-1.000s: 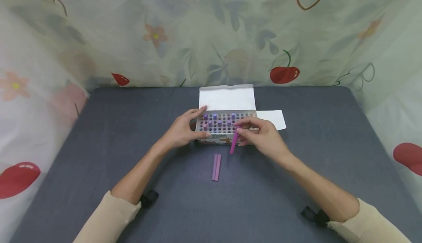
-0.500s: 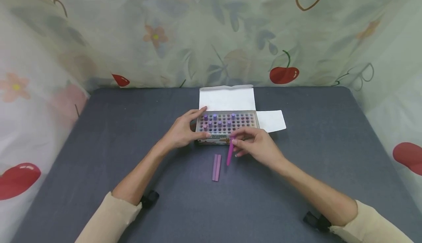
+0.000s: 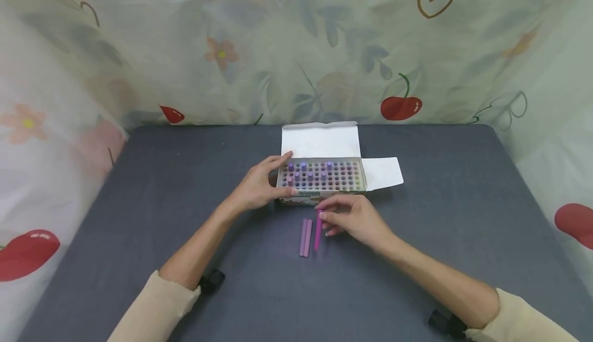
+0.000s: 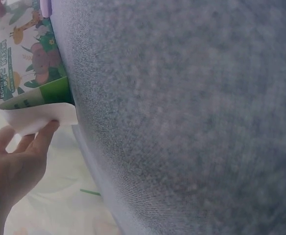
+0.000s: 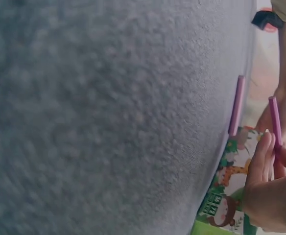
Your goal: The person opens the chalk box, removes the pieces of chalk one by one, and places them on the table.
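Note:
An open cardboard box (image 3: pixel 306 199) with printed animals stands on the table, with a holed tray inside. Several purple crayons poke up from its holes, mostly on the left. My left hand (image 3: pixel 257 186) grips the box's left end, thumb at the front and index finger at the back. My right hand (image 3: pixel 354 219) pinches a magenta crayon (image 3: pixel 317 236) by its upper end, just in front of the box. Left of it, two pale purple crayons (image 3: pixel 305 239) lie side by side on the table. In the right wrist view the held crayon (image 5: pixel 275 117) sticks out past the fingertips.
The white lid (image 3: pixel 320 142) stands folded back behind the box, and a white side flap (image 3: pixel 383 172) sticks out to the right. A dark grey cloth (image 3: pixel 231 311) covers the table. Patterned curtains (image 3: pixel 278 48) close off the back and sides.
My right hand has drawn back from the box toward the two lying crayons, bringing the magenta crayon down beside them. The left hand keeps its place on the box.

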The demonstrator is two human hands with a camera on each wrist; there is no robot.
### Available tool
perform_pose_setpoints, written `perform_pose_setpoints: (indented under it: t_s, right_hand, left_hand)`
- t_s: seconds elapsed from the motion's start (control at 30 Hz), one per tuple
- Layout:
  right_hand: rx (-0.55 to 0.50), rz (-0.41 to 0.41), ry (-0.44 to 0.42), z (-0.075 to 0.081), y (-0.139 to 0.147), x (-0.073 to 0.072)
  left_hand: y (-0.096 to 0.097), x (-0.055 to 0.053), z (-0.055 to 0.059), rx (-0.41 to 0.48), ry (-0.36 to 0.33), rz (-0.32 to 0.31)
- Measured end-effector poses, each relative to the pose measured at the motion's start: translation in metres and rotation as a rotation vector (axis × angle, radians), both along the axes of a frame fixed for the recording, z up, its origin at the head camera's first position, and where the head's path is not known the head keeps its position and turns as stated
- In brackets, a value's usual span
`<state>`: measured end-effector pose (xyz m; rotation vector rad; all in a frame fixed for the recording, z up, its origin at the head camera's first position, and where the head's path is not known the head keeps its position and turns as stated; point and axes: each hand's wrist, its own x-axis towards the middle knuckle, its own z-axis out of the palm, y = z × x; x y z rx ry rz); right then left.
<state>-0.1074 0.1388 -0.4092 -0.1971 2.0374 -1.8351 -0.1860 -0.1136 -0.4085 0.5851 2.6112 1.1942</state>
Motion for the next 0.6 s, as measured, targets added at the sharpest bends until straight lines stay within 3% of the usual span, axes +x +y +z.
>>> perform_pose_setpoints:
  t_s: [0.6]
  right_hand:
    - [-0.016,-0.010,-0.176,-0.025,0.001,-0.005]
  left_hand:
    - [0.000,0.001,-0.001,-0.019,0.004,0.000]
